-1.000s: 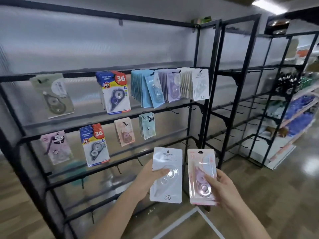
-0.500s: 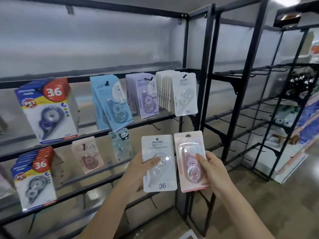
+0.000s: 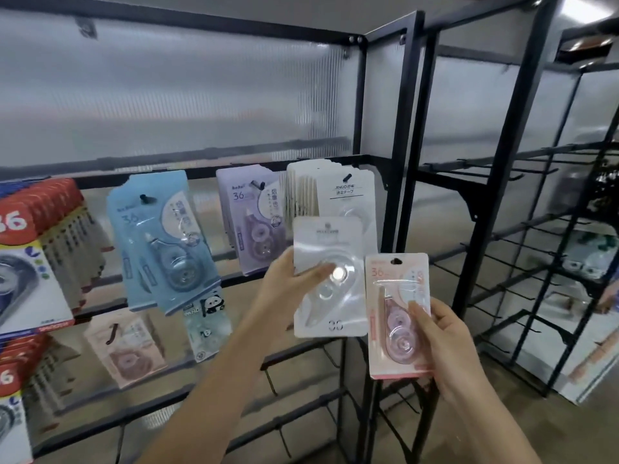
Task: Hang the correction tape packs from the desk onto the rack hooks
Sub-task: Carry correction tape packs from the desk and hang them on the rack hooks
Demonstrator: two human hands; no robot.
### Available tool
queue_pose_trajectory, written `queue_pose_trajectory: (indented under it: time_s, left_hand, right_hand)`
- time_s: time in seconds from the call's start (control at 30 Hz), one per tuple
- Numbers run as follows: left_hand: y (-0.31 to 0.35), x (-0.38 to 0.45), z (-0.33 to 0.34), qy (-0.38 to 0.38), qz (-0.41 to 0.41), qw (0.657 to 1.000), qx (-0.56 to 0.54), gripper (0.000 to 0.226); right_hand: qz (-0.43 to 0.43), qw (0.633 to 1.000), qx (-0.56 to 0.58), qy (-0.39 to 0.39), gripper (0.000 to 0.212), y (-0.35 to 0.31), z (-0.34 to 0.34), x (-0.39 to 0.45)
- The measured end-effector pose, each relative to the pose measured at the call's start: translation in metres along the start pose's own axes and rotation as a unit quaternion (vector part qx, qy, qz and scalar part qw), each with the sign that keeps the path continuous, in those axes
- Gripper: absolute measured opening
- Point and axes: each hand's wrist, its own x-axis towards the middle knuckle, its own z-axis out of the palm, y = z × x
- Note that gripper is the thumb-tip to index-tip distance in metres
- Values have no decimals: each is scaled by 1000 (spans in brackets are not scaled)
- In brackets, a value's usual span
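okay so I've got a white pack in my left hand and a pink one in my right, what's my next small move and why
Probably lift the white pack in your left hand onto the hook holding the matching white stack; it's already just below that stack.

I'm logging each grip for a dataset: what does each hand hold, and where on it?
Left hand grips the white pack at its left edge, thumb on the blister. Right hand grips the pink pack at its lower right.

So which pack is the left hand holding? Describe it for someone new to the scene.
On the black metal rack, find the white pack stack at the upper row's right end. Just below, the left hand holds a white card pack with clear blister, unlike the pink pack beside it.
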Motion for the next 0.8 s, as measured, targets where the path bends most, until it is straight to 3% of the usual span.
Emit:
queue_pose_trajectory:
  time_s: [0.37, 0.7, 0.8]
  left_hand:
    - [24, 70, 68, 160, 64, 985, 20, 12]
    - [24, 82, 86, 243, 28, 969, 27, 9]
    - [21, 82, 85, 252, 24, 967, 36, 19]
  right_hand:
    - [20, 998, 20, -57, 15, -15, -50, 64]
    - [48, 992, 24, -113, 18, -10, -75, 88]
    - [53, 991, 13, -124, 18, -7, -80, 91]
